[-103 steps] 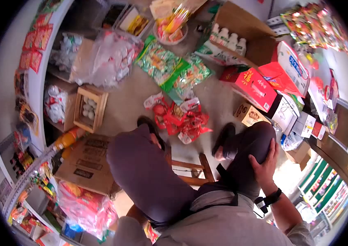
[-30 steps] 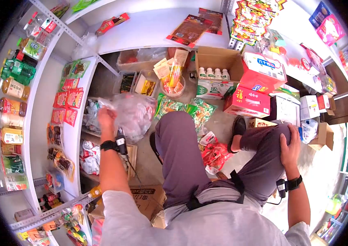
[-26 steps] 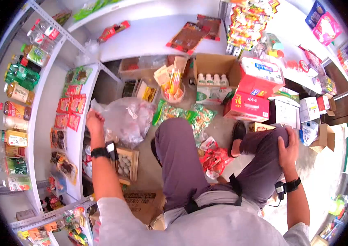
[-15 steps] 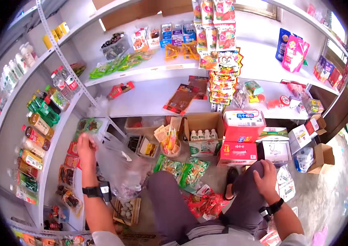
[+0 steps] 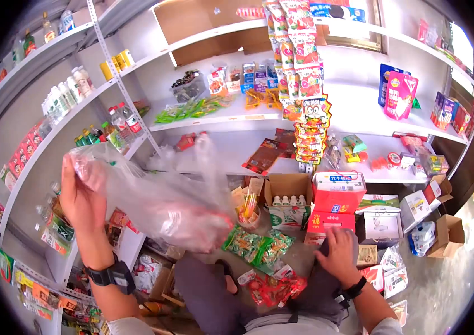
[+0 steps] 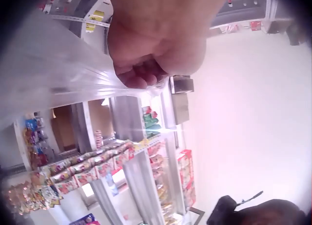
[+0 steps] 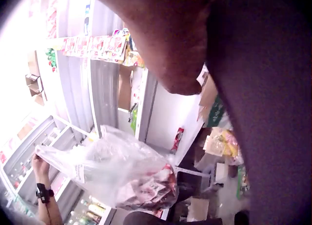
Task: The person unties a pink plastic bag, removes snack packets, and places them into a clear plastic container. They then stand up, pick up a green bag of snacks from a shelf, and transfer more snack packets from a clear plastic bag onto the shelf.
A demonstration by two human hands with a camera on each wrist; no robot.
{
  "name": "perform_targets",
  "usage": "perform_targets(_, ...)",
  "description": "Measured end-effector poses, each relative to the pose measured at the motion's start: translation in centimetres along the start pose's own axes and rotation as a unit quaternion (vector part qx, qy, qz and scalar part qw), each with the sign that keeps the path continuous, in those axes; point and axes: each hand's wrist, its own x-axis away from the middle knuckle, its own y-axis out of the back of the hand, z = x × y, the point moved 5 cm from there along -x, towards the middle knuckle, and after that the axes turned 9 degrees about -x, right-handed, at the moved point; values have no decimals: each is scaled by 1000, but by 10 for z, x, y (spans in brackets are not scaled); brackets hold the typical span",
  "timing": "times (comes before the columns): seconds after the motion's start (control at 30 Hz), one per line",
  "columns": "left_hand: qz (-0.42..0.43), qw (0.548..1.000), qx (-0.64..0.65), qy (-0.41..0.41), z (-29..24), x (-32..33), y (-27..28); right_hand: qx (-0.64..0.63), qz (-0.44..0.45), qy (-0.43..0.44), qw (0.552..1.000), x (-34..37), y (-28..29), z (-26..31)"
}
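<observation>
Translucent plastic bag [image 5: 161,204] is gripped at one end by left hand [image 5: 82,198], suspended in open air before white shelf's [image 5: 237,149] edge, right hand [image 5: 337,255] laid unclenched on trouser leg [image 5: 318,287].

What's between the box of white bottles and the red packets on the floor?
In the head view, green packets lie between the box and the red packets.

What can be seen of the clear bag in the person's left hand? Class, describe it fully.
The bag is thin, see-through, crinkled film, apparently plastic. Its gathered end is gripped in the left hand, fingers curled; a loose flap juts up elsewhere. It stretches slantwise before the white shelves, its lower part bulging with red and whitish packets. Whether it touches the left leg is unclear.
</observation>
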Motion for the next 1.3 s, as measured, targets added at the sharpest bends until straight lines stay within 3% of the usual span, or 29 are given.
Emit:
perform_targets(0.03,64,998,23,-16,-10,3,-4,-96,19,-10,995,-6,-7,9)
perform_targets(0.07,61,997,40,-10,-18,6,-8,-190,39,-19,981,-11,-16,19)
perform_targets(0.2,72,986,143,37,-11,19,-23,-373,109,9,921,-29,-57,71)
perform_targets(0.27,67,976,189,88,7,34,-27,-347,78,-1,935,-30,-71,95)
perform_targets(0.33,48,972,190,130,35,50,-34,-294,157,65,940,-10,-163,55)
perform_targets(0.4,-15,974,129,183,58,67,-32,-371,214,18,903,5,-196,37)
perform_targets(0.43,41,975,121,183,68,70,-32,-467,224,-61,853,11,-193,38)
perform_targets(0.5,150,967,105,178,96,79,-29,-502,175,-151,834,5,-163,47)
perform_targets(0.53,166,963,80,196,112,86,-24,-519,146,-193,820,2,-146,53)
perform_targets(0.6,196,952,32,232,143,105,-17,-685,94,-425,585,-9,-123,58)
perform_targets(0.67,208,918,56,334,176,127,-18,-650,91,-382,650,-20,-110,64)
perform_targets(0.7,255,910,-23,325,179,134,-25,-636,97,-360,676,-30,-99,74)
perform_targets(0.73,275,898,6,344,194,144,-27,-620,104,-337,701,-43,-85,87)
perform_targets(0.8,322,902,48,284,201,149,-48,-611,127,-250,740,-78,-54,118)
perform_targets(0.87,379,877,-6,296,209,149,-56,-575,135,-173,788,-106,-29,140)
perform_targets(0.93,413,873,-65,252,220,143,-61,-512,131,-102,843,-129,-6,152)
perform_targets(0.97,418,880,-96,204,228,140,-65,-481,151,-102,858,-141,9,161)
perform_targets(1.0,435,887,-121,98,229,133,-76,-436,164,-56,883,-152,27,172)
perform_targets(1.03,435,888,-145,-10,230,128,-85,-390,176,-7,904,-164,44,183)
perform_targets(1.07,437,867,-162,-174,223,117,-102,-343,189,42,919,-176,58,200)
perform_targets(1.1,449,854,-153,-213,223,123,-110,-381,188,53,904,-187,70,225)
perform_targets(1.13,471,854,-135,-174,229,128,-115,-336,206,69,916,-195,78,239)
perform_targets(1.3,510,856,-74,-35,262,155,-113,-290,360,129,878,-228,72,271)
